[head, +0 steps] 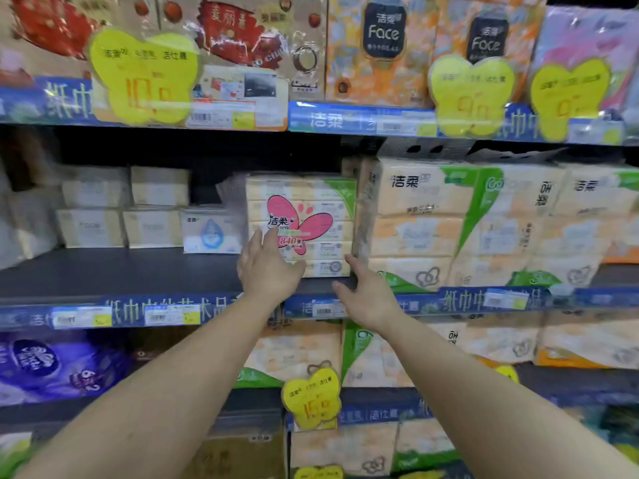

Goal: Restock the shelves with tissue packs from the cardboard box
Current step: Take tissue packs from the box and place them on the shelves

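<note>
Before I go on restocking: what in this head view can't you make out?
- Cardboard box: outside the head view.
- Lower left face of the tissue pack: covered by the left hand.
- Right hand fingers: whether they touch the pack is unclear.
- Shelf price labels: blurred.
- Packs behind it: hidden.

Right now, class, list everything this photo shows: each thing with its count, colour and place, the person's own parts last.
Pink-label tissue pack: one, cream, middle shelf centre.
Green-striped tissue packs: several, cream and green, middle shelf right.
Small tissue boxes: about five, pale, middle shelf left.
Face packs: two, orange, top shelf.
Yellow price tags: four clear, shelf edges.
Purple packs: count unclear, lower left.
Middle shelf: one, dark grey.
Left hand: open, fingers on the pink-label pack's front.
Right hand: open, at its lower right corner.
</note>
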A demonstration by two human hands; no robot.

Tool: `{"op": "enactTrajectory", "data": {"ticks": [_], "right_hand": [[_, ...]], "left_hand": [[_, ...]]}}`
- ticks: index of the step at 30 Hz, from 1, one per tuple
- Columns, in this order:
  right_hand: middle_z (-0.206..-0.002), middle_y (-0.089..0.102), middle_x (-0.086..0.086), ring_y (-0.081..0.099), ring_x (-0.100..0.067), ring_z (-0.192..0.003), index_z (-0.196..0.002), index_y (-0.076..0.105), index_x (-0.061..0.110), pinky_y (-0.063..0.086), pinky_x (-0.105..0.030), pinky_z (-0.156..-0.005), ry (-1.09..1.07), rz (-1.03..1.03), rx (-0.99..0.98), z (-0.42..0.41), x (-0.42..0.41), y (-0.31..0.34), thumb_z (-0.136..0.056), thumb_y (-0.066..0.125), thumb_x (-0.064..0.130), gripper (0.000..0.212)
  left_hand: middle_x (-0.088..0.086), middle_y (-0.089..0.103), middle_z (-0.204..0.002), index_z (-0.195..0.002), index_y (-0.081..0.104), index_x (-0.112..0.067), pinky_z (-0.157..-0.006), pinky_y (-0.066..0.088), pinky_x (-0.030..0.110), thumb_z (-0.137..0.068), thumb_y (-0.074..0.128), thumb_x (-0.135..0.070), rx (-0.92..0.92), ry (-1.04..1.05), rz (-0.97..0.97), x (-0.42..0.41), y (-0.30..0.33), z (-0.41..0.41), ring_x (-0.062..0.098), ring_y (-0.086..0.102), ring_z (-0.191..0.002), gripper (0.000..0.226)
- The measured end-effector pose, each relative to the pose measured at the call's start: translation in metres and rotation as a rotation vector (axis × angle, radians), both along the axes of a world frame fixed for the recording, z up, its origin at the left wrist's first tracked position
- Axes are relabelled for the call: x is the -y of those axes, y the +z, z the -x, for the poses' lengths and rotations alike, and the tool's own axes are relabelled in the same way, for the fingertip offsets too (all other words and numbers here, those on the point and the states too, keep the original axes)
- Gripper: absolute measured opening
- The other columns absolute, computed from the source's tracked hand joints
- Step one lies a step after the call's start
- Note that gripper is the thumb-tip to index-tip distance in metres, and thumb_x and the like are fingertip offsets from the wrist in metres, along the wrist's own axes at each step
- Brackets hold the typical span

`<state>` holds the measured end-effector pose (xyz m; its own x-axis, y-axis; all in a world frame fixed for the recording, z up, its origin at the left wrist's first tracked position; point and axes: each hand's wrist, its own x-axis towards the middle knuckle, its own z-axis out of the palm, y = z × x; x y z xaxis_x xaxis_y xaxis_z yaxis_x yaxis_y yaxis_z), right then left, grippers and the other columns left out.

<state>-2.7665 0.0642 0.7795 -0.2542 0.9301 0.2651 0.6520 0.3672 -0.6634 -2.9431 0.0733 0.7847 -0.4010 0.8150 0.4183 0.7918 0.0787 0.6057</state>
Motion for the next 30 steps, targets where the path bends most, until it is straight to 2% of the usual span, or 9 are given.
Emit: {"op": "enactTrajectory", "data": {"ticks": [4, 7, 10, 13, 18, 24, 27, 30], "right_hand": [[-0.154, 0.033, 0.001, 0.035, -0.020, -0.139, -0.151, 0.025, 0.023, 0.033, -0.029, -0.107, -0.061, -0.007, 0.021, -0.084, 0.034, -0.005, -0.097, 0.052, 0.035, 0.061], [-0.157, 0.027, -0.004, 0.027, -0.025, -0.143, -0.154, 0.017, 0.023, 0.032, -0.037, -0.111, -0.185, 0.015, 0.216, -0.182, 0.062, -0.017, -0.097, 0.049, 0.041, 0.067], [-0.158, 0.021, -0.008, 0.020, -0.031, -0.144, -0.153, 0.015, 0.027, 0.029, -0.044, -0.113, -0.380, 0.005, 0.414, -0.291, 0.097, -0.029, -0.096, 0.046, 0.049, 0.068], [-0.159, 0.018, -0.010, 0.016, -0.032, -0.144, -0.152, 0.016, 0.030, 0.024, -0.048, -0.115, -0.573, 0.024, 0.515, -0.384, 0.134, -0.036, -0.096, 0.039, 0.054, 0.065], [-0.161, 0.012, -0.007, 0.007, -0.033, -0.147, -0.152, 0.016, 0.034, 0.016, -0.052, -0.117, -0.790, 0.082, 0.511, -0.516, 0.185, -0.044, -0.094, 0.037, 0.060, 0.067], [-0.161, 0.011, -0.006, 0.005, -0.031, -0.148, -0.152, 0.016, 0.035, 0.012, -0.051, -0.118, -1.024, 0.245, 0.438, -0.657, 0.221, -0.068, -0.094, 0.036, 0.061, 0.066], [-0.160, 0.016, -0.006, 0.008, -0.031, -0.147, -0.151, 0.019, 0.035, 0.014, -0.050, -0.117, -1.112, 0.259, 0.443, -0.723, 0.218, -0.080, -0.094, 0.036, 0.060, 0.065], [-0.157, 0.024, -0.008, 0.015, -0.033, -0.145, -0.149, 0.026, 0.032, 0.017, -0.049, -0.116, -1.214, 0.272, 0.449, -0.789, 0.208, -0.087, -0.094, 0.038, 0.058, 0.062]], "left_hand": [[0.005, 0.017, -0.160, -0.149, 0.028, -0.027, -0.118, 0.017, 0.044, -0.081, 0.062, -0.053, -0.191, -0.076, 0.102, 0.027, -0.006, -0.083, 0.029, 0.016, -0.146, 0.080], [0.004, 0.018, -0.159, -0.148, 0.027, -0.029, -0.116, 0.018, 0.050, -0.079, 0.061, -0.060, -0.327, -0.199, 0.218, 0.050, -0.017, -0.175, 0.031, 0.016, -0.145, 0.082], [0.002, 0.009, -0.162, -0.150, 0.020, -0.033, -0.118, 0.011, 0.052, -0.081, 0.057, -0.064, -0.444, -0.370, 0.324, 0.070, -0.026, -0.284, 0.030, 0.008, -0.148, 0.084], [0.002, 0.011, -0.161, -0.150, 0.021, -0.033, -0.118, 0.010, 0.053, -0.082, 0.056, -0.065, -0.565, -0.548, 0.285, 0.089, -0.034, -0.387, 0.030, 0.010, -0.147, 0.084], [0.000, 0.015, -0.160, -0.150, 0.018, -0.038, -0.117, 0.015, 0.052, -0.082, 0.052, -0.067, -0.627, -0.769, 0.244, 0.112, -0.047, -0.544, 0.029, 0.014, -0.146, 0.081], [-0.001, 0.013, -0.161, -0.150, 0.019, -0.038, -0.119, 0.010, 0.052, -0.083, 0.052, -0.068, -0.649, -1.047, 0.176, 0.119, -0.068, -0.711, 0.028, 0.010, -0.148, 0.080], [0.000, 0.017, -0.160, -0.149, 0.020, -0.037, -0.117, 0.017, 0.052, -0.083, 0.052, -0.068, -0.684, -1.151, 0.152, 0.103, -0.078, -0.789, 0.027, 0.016, -0.146, 0.079], [0.000, 0.030, -0.155, -0.148, 0.026, -0.033, -0.114, 0.027, 0.051, -0.082, 0.051, -0.067, -0.651, -1.258, 0.099, 0.075, -0.083, -0.871, 0.026, 0.028, -0.141, 0.078]]}}
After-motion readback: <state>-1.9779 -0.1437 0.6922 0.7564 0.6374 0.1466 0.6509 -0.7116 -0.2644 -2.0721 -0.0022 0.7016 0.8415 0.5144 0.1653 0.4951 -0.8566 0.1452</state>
